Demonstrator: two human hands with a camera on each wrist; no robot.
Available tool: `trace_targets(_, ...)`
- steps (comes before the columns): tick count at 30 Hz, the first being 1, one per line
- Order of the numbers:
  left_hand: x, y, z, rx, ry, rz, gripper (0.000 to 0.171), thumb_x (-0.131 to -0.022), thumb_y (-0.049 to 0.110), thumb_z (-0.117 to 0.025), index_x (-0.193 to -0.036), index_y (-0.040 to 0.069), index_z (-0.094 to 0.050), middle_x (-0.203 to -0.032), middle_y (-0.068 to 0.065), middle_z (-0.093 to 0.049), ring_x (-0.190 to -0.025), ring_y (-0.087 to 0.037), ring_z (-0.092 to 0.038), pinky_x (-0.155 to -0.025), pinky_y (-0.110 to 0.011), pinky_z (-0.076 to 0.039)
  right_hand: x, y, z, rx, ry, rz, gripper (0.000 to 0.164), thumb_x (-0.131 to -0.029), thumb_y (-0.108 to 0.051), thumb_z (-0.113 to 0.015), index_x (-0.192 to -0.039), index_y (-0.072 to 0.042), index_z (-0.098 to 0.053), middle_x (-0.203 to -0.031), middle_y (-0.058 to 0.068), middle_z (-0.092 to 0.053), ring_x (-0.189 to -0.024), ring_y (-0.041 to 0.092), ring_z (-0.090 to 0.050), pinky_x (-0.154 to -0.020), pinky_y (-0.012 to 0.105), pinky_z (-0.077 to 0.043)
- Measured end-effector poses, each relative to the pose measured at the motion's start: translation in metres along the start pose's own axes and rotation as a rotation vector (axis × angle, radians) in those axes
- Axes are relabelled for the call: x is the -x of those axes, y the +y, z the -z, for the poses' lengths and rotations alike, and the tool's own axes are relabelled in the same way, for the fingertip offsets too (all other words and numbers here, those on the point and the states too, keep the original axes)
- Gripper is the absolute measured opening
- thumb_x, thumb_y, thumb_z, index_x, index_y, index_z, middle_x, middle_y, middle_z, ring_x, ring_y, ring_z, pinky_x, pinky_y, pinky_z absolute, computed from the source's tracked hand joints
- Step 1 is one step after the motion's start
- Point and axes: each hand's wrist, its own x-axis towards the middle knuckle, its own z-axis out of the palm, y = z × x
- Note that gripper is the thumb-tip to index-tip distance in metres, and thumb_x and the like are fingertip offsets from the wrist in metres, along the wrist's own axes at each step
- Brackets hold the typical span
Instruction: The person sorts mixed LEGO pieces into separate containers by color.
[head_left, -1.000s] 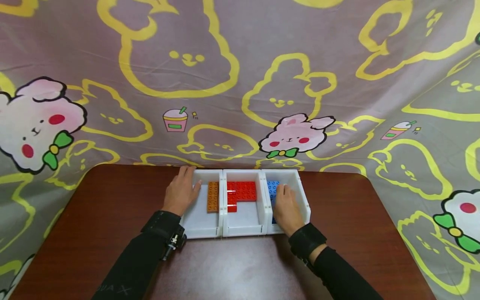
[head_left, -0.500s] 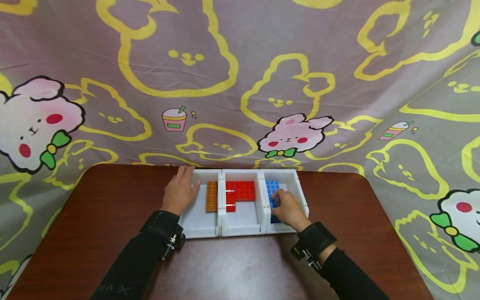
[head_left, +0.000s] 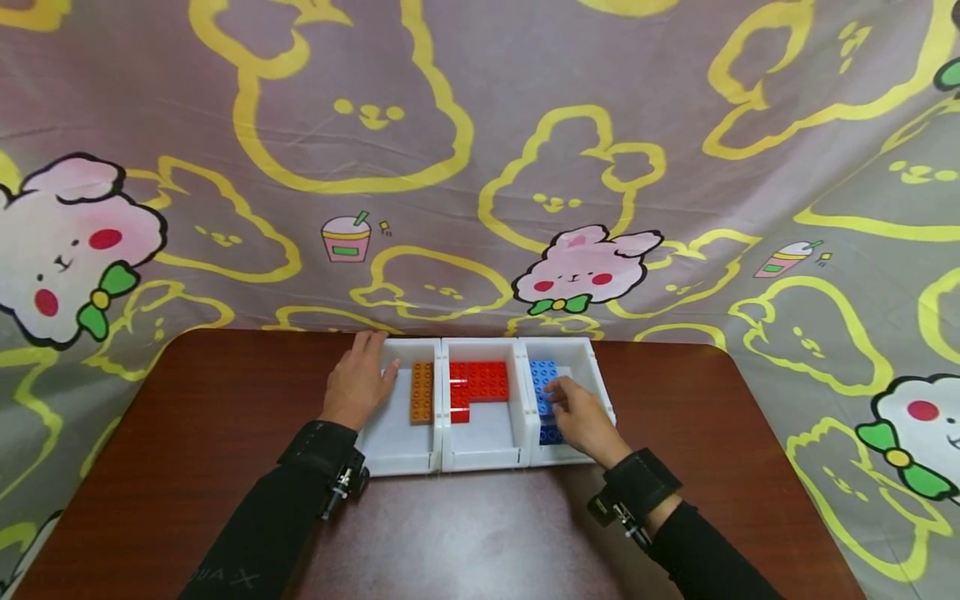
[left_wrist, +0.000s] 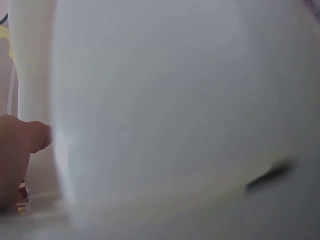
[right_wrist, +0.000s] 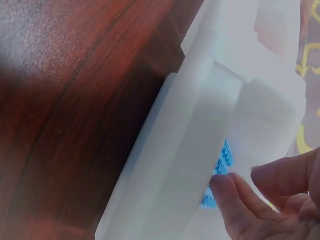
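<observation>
Three joined white bins stand side by side in the head view. My left hand (head_left: 356,383) grips the left wall of the left bin (head_left: 397,461), its thumb inside the rim. In the left wrist view the thumb (left_wrist: 37,136) touches white plastic. An orange toy brick (head_left: 422,393) lies in that bin. Over the right bin (head_left: 573,460), my right hand (head_left: 588,423) holds thumb and finger apart beside a light blue toy brick (head_left: 542,385). A dark blue brick (head_left: 550,435) lies nearer the front. Light contact with the blue bricks cannot be told.
Red bricks (head_left: 483,381) lie in an L shape against the back and left of the middle bin (head_left: 487,458). The bins stand at the back of a brown wooden table (head_left: 435,542), close to a patterned cloth (head_left: 427,200).
My right hand has shifted and turned, its fingers parting, so more of the light blue and dark blue bricks shows. My left hand has stayed on the bin wall.
</observation>
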Motion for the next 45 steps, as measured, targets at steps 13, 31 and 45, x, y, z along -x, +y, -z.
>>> trace_targets(13,-0.001,-0.005,-0.002,-0.001,0.007,0.011,0.054,-0.099,0.022,-0.065,-0.144,0.000,-0.045,-0.141,-0.021,-0.044,-0.110,-0.045,-0.060,-0.086,-0.059,-0.051,0.006,-0.010,-0.008,0.131,-0.203,-0.313,0.088,-0.093,-0.025,-0.073,-0.149,0.015,-0.017,-0.120,0.040,-0.056,-0.087,0.036,-0.060,-0.078,0.047,-0.053)
trace_targets(31,0.004,-0.006,-0.002,0.008,0.013,0.008,0.054,-0.099,0.021,-0.065,-0.144,0.000,-0.045,-0.141,-0.022,-0.045,-0.110,-0.046,-0.060,-0.086,-0.060,-0.051,0.010,-0.006,-0.027,0.360,0.137,0.038,0.043,-0.089,0.002,-0.068,-0.124,0.010,-0.045,-0.108,0.028,-0.055,-0.097,0.040,-0.057,-0.085,0.053,-0.053)
trace_targets(45,0.000,-0.001,0.001,0.003,-0.006,0.013,0.054,-0.100,0.023,-0.064,-0.145,0.000,-0.044,-0.142,-0.021,-0.044,-0.114,-0.045,-0.059,-0.089,-0.059,-0.051,0.018,-0.003,-0.005,0.134,-0.036,0.004,0.022,-0.085,-0.004,-0.077,-0.101,0.002,-0.063,-0.089,0.015,-0.062,-0.082,0.026,-0.060,-0.070,0.041,-0.052)
